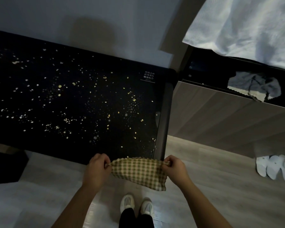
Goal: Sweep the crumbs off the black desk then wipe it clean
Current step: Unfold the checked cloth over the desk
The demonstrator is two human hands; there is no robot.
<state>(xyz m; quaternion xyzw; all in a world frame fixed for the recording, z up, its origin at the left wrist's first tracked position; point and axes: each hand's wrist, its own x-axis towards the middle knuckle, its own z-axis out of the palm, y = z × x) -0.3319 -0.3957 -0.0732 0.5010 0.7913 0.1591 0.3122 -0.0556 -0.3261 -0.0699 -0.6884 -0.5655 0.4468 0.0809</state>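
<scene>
The checked cloth was held just off the near edge of the desk, close to its right corner and not touching the top. The left hand and right hand each pinched 1 upper corner, fingers curled tight on the fabric and stretching it flat. In my judgement this readied a broad edge for sweeping. Crumbs lay scattered across the whole black top, and no part looked swept. A white label at the far right corner carried 3 lines of Chinese characters, seemingly a warning against heavy pressure on glass, though too small to confirm. White slippers lay on the floor, well apart.
</scene>
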